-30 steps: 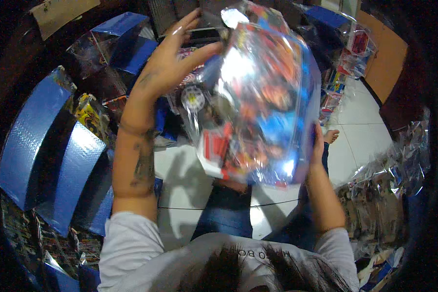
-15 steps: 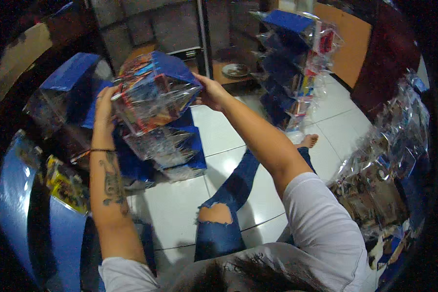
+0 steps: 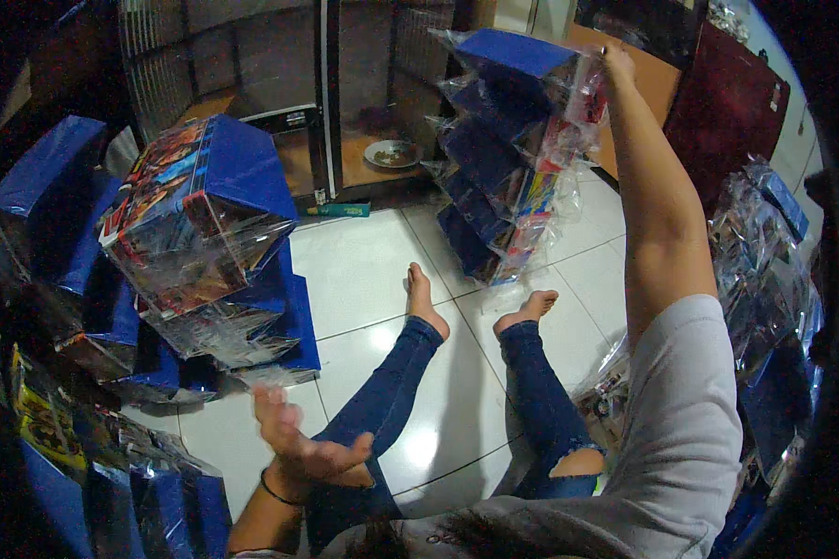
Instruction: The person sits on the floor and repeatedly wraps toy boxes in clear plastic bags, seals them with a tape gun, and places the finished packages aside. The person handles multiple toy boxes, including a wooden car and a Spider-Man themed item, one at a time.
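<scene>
My left hand (image 3: 306,440) is raised over my left leg, fingers spread and holding nothing; it is slightly blurred. My right arm stretches far forward to the right, and my right hand (image 3: 617,65) is closed at the upper right edge of a plastic-wrapped blue package (image 3: 517,51). That package tops a tall stack of similar ones, with clear wrap sticking out at the sides. On the left, a large plastic-wrapped package (image 3: 242,168) with a blue face and a colourful printed side rests on a shorter stack, with neither hand touching it.
More wrapped blue packages (image 3: 47,177) stand at the far left, and others (image 3: 168,484) at the lower left. A heap of wrapped packages (image 3: 764,279) lies on the right. Behind are a glass-fronted cabinet (image 3: 233,56), a plate (image 3: 393,154) and a green box (image 3: 338,211). My feet rest on white tiles.
Both hands have left the large printed package, which now sits on the left stack. My left hand came back toward me; my right hand swung across to the tall stack. The view shifted.
</scene>
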`<state>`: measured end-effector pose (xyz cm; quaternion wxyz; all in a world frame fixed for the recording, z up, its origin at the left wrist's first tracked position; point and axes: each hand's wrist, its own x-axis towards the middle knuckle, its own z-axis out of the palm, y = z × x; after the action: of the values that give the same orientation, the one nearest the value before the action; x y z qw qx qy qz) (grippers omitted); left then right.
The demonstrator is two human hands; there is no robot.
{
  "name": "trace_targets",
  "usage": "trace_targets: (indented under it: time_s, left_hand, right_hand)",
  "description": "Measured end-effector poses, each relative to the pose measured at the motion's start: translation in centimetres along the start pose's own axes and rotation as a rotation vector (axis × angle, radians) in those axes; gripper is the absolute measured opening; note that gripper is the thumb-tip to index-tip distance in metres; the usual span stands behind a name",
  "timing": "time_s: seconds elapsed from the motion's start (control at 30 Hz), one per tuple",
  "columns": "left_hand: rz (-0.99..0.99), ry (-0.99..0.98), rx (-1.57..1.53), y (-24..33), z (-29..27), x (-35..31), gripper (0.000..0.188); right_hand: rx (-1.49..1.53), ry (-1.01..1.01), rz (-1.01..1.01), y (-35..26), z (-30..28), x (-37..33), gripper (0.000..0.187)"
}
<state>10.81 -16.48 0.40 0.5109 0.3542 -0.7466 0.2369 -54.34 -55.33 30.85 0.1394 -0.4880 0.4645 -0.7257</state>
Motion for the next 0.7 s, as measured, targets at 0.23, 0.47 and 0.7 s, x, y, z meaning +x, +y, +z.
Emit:
trace_targets:
  time_s: [0.23, 0.47, 0.7]
  left_hand:
    - [-0.161, -0.195, -0.374, 2.3, -2.5, -4.5, 0.083]
    - [-1.268, -0.489, -1.562, 3.0, 3.0, -2.3, 0.076]
    - [-1.615, -0.798, -2.249, 2.8, 2.8, -8.6, 0.092]
  right_hand:
    - [-0.886, 0.292, -0.78, -21.5, 3.1, -13.7, 0.073]
    - [-0.102, -0.153, -0.573, -33.7, 1.7, -32.4, 0.033]
    - [0.343, -0.301, 0.326, -24.6, 0.9, -48.8, 0.037]
